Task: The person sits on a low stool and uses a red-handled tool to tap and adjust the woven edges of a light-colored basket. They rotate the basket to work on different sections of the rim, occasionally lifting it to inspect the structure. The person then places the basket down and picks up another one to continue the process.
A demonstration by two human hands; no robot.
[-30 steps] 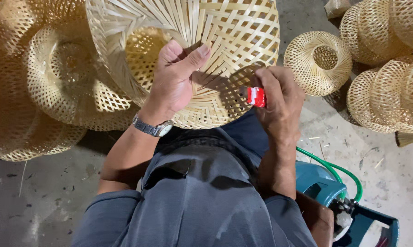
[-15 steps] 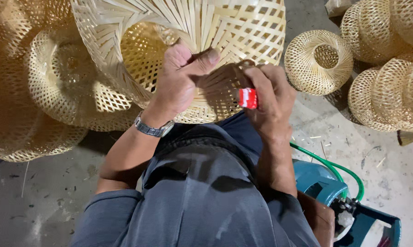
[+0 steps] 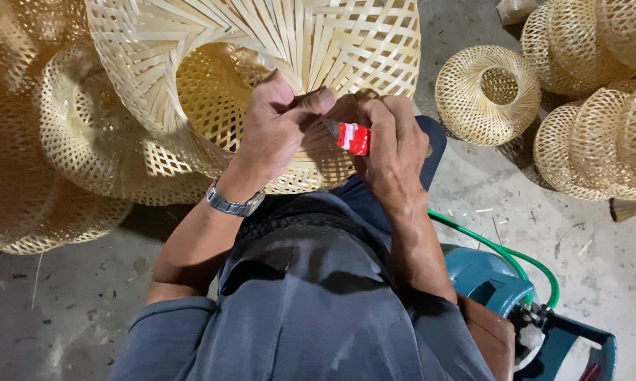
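Note:
A large woven bamboo lampshade (image 3: 261,49) rests tilted on my lap, its open mouth facing me. My left hand (image 3: 276,130), with a metal watch on the wrist, grips the shade's lower rim, thumb pressed on the weave. My right hand (image 3: 392,152) is closed around a small red-and-white tool (image 3: 353,137), whose short blade tip touches the rim right next to my left thumb. Both hands meet at the same spot on the rim.
Several more woven bamboo shades lie on the concrete floor: a pile on the left (image 3: 43,141), one alone (image 3: 487,92) and a cluster at the right (image 3: 600,127). A blue gas cylinder (image 3: 487,282) with a green hose (image 3: 508,250) stands by my right side.
The shade has turned and come closer to me. My left thumb has shifted along the rim toward my right hand, and the red-and-white tool now sits against the rim.

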